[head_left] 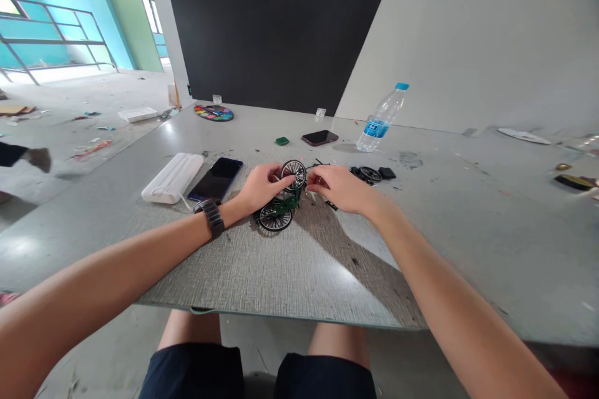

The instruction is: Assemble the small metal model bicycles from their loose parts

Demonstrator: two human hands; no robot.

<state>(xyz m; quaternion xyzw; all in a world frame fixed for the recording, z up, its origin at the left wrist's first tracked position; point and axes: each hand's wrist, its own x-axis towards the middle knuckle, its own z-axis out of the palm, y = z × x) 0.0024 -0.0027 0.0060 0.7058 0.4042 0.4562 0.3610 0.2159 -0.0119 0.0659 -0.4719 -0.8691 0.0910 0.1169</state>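
I'm sitting at the table (243, 280), my left fingers (279, 179) gripping the upper wheel of the green miniature bicycle (281, 204), whose lower wheel is touching the tabletop. My right fingers (312, 184) are curling just beside that upper wheel; whether they're pinching anything I can't tell. Left of the bicycle, a dark smartphone (216, 179) is lying beside a white power bank (173, 179).

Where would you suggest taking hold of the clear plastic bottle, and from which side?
I would wrap the right hand lightly around the bottle at its blue label, coming from the near side. It stands on its base, cap up, with the pale panel behind, and its round body should suit that.
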